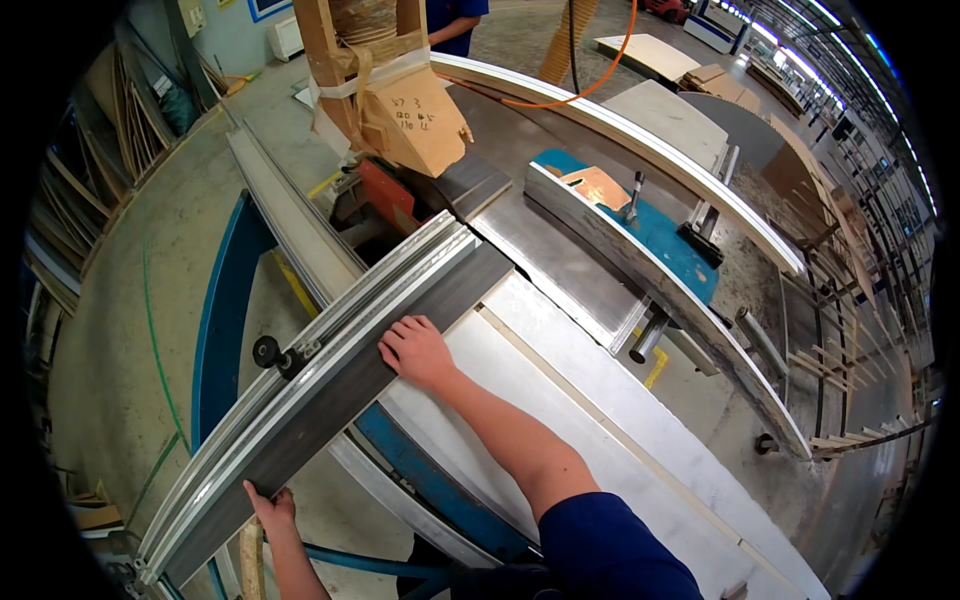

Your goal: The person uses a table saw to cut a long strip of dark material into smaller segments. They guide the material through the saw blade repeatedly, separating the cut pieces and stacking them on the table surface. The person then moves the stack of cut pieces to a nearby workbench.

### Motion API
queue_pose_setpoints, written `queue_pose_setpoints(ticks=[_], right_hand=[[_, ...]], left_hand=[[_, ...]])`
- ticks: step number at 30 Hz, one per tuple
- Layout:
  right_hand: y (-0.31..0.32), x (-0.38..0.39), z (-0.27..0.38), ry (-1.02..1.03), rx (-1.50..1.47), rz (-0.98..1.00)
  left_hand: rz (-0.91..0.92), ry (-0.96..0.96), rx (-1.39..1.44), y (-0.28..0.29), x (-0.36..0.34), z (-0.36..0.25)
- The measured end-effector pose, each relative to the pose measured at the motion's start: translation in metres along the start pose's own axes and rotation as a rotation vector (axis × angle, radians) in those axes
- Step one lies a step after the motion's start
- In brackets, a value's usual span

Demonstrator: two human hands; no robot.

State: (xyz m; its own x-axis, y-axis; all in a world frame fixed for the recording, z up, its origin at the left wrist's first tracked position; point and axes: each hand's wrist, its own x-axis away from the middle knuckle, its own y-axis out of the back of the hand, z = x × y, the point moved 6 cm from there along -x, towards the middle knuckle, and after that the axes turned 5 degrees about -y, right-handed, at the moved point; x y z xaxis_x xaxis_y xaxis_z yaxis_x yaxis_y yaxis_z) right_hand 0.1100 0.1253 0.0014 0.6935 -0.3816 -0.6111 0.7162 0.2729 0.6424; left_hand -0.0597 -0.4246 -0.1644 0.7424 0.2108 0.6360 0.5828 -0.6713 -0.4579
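Observation:
A long dark grey wood-grain board (345,385) lies along the silvery metal fence (300,357) of a sliding table saw. My left hand (272,508) grips the board's near edge toward its lower-left end, thumb on top; the fingers below are partly hidden. Farther along, my right hand (415,350) rests on the board's upper face, fingers somewhat bent and apart. The board's far end reaches the metal saw table (560,265), near a brown cardboard cover (415,118) taped to a wooden post. No blade shows.
A pale sliding table (600,400) extends to the lower right. A black knob (268,352) stands on the fence. Beyond the saw are a metal rip fence (640,265) and an orange hose (610,75). A person in blue (455,28) stands behind the post. Panels (110,120) lean at left.

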Motion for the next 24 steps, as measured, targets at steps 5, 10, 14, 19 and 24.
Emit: queue_pose_setpoints(ticks=[5,10,14,19,24], right_hand=[[-0.003,0.0,0.003,0.0,0.002,0.018],[-0.007,-0.006,0.013,0.038,0.036,0.162],[-0.01,-0.014,0.008,0.091,0.052,0.191],[-0.007,-0.018,-0.012,0.16,0.046,0.115],[-0.009,-0.018,-0.015,0.177,0.021,0.098]], left_hand=[[0.047,-0.056,0.093,-0.02,0.007,0.019],[0.084,0.075,0.047,-0.058,0.056,0.078],[0.036,0.182,-0.096,-0.078,0.083,0.119],[0.163,0.272,-0.16,-0.085,0.096,0.121],[0.102,0.084,0.003,-0.07,0.07,0.066]])
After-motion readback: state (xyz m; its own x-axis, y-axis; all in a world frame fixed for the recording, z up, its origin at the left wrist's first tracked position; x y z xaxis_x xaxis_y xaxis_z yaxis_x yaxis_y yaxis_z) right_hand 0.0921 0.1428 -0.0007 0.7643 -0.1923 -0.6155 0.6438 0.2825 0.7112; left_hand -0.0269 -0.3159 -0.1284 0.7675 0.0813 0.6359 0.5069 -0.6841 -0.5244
